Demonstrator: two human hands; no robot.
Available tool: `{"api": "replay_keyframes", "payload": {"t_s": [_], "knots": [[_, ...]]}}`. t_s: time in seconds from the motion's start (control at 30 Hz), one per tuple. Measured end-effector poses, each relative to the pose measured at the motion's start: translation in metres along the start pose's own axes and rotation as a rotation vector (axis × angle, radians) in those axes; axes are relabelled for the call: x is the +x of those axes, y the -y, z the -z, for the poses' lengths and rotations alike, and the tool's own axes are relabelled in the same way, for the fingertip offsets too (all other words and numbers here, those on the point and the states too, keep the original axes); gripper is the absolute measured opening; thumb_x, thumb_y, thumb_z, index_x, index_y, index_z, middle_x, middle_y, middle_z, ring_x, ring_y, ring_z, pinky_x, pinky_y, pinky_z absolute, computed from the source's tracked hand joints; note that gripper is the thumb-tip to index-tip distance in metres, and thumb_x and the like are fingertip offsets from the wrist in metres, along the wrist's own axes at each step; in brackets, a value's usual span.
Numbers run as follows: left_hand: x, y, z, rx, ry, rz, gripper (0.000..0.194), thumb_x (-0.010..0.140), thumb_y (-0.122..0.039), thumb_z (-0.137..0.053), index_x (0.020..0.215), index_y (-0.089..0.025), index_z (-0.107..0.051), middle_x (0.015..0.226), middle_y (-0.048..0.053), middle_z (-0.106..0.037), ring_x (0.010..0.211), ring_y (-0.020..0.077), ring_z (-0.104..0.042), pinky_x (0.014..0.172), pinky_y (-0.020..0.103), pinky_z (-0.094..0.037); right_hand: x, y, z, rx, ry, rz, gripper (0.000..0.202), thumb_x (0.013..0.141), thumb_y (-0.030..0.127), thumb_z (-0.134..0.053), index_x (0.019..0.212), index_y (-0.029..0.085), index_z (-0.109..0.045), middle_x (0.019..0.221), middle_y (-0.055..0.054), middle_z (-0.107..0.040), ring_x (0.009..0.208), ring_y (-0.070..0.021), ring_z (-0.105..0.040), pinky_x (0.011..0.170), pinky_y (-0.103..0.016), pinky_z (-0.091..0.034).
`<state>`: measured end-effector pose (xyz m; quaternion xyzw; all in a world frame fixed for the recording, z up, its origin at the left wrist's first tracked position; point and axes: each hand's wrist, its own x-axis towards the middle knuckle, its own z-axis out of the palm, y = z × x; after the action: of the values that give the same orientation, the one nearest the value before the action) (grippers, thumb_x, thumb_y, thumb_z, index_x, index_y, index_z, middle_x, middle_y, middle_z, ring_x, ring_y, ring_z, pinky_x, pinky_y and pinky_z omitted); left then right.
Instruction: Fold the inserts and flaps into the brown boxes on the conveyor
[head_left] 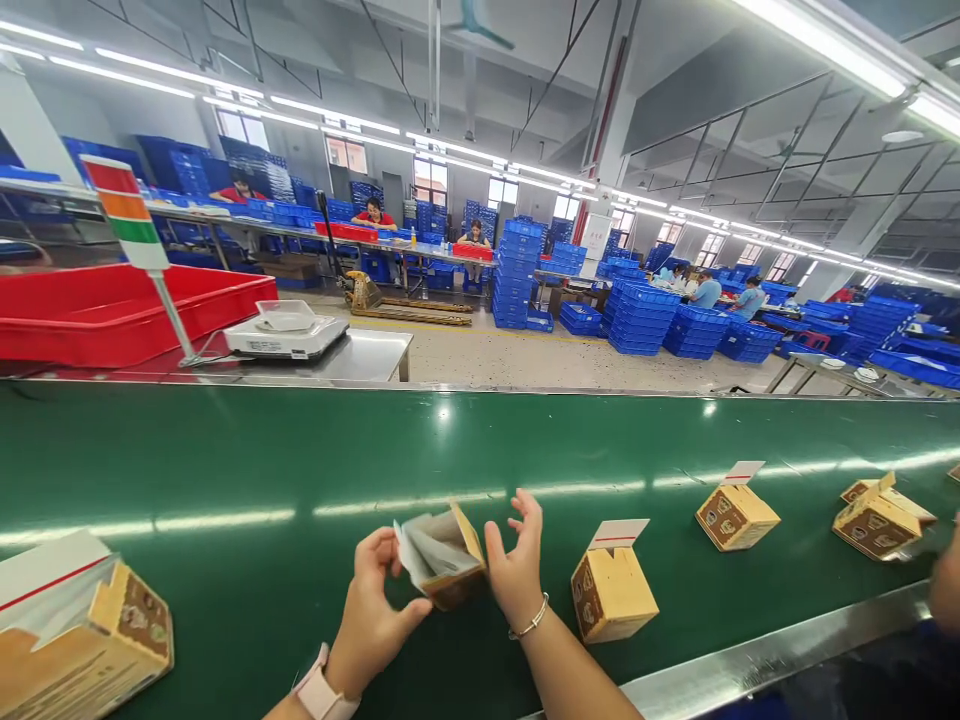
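A small brown cardboard box [457, 585], slightly blurred, is tilted above the green belt with its top flaps up and a pale lining or bag showing inside. My left hand [379, 605] grips its left side, fingers at the white flap and thumb by the lower front corner. On the other side, my right hand [519, 560] is held close to the box, thumb and fingers apart; whether it touches the cardboard I cannot tell. Just right of my right hand stands a closed-looking box [616, 595] with a white, red-striped flap upright.
The green conveyor belt [300, 440] runs across, edged by a metal rail [750, 665]. More boxes sit on it: a large-looking one [82, 650] at left, others [739, 517] at right. Beyond are a scale [285, 335], a red tray [97, 320] and a signal light [127, 215]. A co-worker's hand [946, 580] shows at far right.
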<state>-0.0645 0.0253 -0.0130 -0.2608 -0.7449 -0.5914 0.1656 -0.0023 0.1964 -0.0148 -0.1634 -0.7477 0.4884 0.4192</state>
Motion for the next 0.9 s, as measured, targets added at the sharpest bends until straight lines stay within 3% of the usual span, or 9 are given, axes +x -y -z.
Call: {"api": "replay_keyframes", "payload": {"t_s": [0.1,0.17,0.3,0.4,0.5,0.63,0.73,0.8,0.9], "knots": [[-0.003,0.003,0.004,-0.015,-0.113,-0.142,0.071,0.08,-0.082,-0.042,0.107,-0.017,-0.047,0.086,0.007,-0.054,0.076,0.0217,-0.059,0.069,0.037,-0.053,-0.001,0.005,0.013,0.047,-0.222,0.041,0.036,0.093,0.038,-0.045,0.124,0.02,-0.045,0.127,-0.015,-0.049,0.115,-0.0248,-0.052,0.087,-0.041,-0.049],[-0.002,0.001,0.004,0.027,-0.002,-0.173,0.065,0.087,-0.075,-0.039,0.117,-0.017,-0.047,0.107,0.013,-0.057,0.097,0.0263,-0.061,0.077,0.039,-0.054,-0.001,0.013,0.022,0.081,-0.229,0.134,0.031,0.096,0.038,-0.041,0.12,0.021,-0.047,0.124,-0.013,-0.05,0.113,-0.0238,-0.052,0.086,-0.039,-0.049],[-0.002,-0.009,0.001,0.089,0.338,-0.301,0.054,0.098,-0.052,-0.038,0.142,-0.022,-0.032,0.135,0.016,-0.05,0.123,0.0292,-0.051,0.096,0.044,-0.05,-0.004,0.025,0.028,0.076,0.061,0.366,0.035,0.099,0.044,-0.035,0.114,0.022,-0.058,0.117,-0.012,-0.059,0.112,-0.0253,-0.057,0.093,-0.044,-0.048],[-0.005,-0.015,-0.003,0.164,0.355,-0.413,0.051,0.099,-0.04,-0.037,0.148,-0.028,-0.026,0.139,0.012,-0.049,0.131,0.029,-0.044,0.101,0.046,-0.046,-0.001,0.027,0.029,-0.005,0.292,0.401,0.054,0.097,0.059,-0.033,0.127,0.023,-0.06,0.134,-0.014,-0.054,0.125,-0.0308,-0.05,0.104,-0.052,-0.041],[-0.005,-0.018,-0.005,0.246,0.333,-0.486,0.051,0.1,-0.035,-0.034,0.15,-0.03,-0.023,0.138,0.009,-0.05,0.132,0.028,-0.043,0.096,0.044,-0.048,0.008,0.03,0.036,-0.149,0.43,0.316,0.059,0.085,0.072,-0.047,0.115,0.026,-0.069,0.147,-0.013,-0.043,0.136,-0.0378,-0.037,0.107,-0.059,-0.033],[0.005,-0.015,-0.013,0.222,0.418,-0.511,0.046,0.1,-0.031,-0.034,0.145,-0.029,-0.036,0.136,0.009,-0.053,0.13,0.0284,-0.044,0.097,0.046,-0.048,0.025,0.036,0.049,-0.23,0.608,0.247,0.049,0.069,0.072,-0.07,0.08,0.024,-0.074,0.138,-0.012,-0.049,0.133,-0.0403,-0.037,0.104,-0.061,-0.033],[0.014,-0.015,-0.027,0.176,0.536,-0.48,0.04,0.098,-0.039,-0.036,0.133,-0.028,-0.054,0.128,0.009,-0.059,0.129,0.0325,-0.042,0.099,0.052,-0.045,0.031,0.038,0.054,-0.153,0.692,0.211,0.049,0.071,0.071,-0.068,0.067,0.022,-0.07,0.113,-0.01,-0.059,0.118,-0.0336,-0.052,0.099,-0.053,-0.043],[0.018,-0.018,-0.037,0.159,0.569,-0.455,0.041,0.098,-0.044,-0.034,0.123,-0.027,-0.063,0.121,0.009,-0.063,0.127,0.0346,-0.042,0.097,0.056,-0.043,0.029,0.036,0.056,-0.039,0.639,0.196,0.048,0.077,0.068,-0.063,0.073,0.021,-0.071,0.11,-0.01,-0.059,0.11,-0.029,-0.057,0.094,-0.047,-0.048],[0.022,-0.029,-0.046,0.166,0.594,-0.418,0.044,0.098,-0.045,-0.031,0.107,-0.027,-0.07,0.108,0.01,-0.067,0.123,0.0368,-0.042,0.092,0.058,-0.042,0.018,0.031,0.061,0.049,0.344,0.211,0.042,0.084,0.056,-0.062,0.105,0.021,-0.069,0.122,-0.014,-0.056,0.114,-0.0275,-0.057,0.093,-0.042,-0.051]]}}
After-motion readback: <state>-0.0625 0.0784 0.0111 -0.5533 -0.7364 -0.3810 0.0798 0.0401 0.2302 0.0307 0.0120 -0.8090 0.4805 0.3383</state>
